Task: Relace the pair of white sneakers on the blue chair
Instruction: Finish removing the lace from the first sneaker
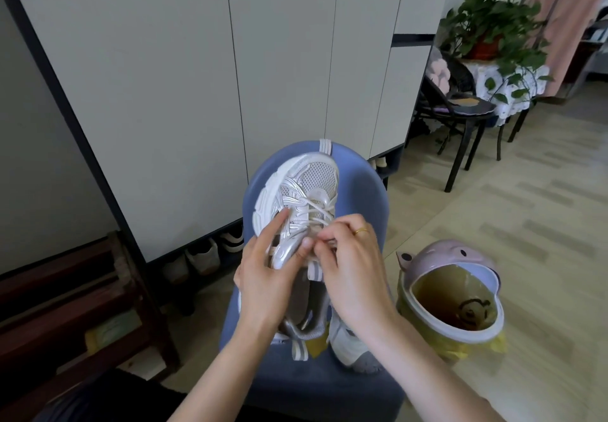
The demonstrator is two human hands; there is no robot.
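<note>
A white mesh sneaker (309, 181) lies toe-away on the blue chair (362, 191), tilted onto its side so the sole faces left. White laces (312, 211) cross its lower eyelets. My left hand (266, 273) grips the shoe's side, index finger stretched along the upper, thumb by the eyelets. My right hand (352, 257), with a gold ring, pinches the lace near the top eyelets. The second sneaker (352, 346) lies on the seat under my right wrist, mostly hidden.
A pink frog-shaped bin (454, 296) with a yellow liner stands right of the chair. A grey cabinet (197, 76) rises behind, with shoes stored underneath. Dark wooden furniture (65, 306) is at the left. A black chair (460, 115) and a potted plant (493, 26) stand at the back right.
</note>
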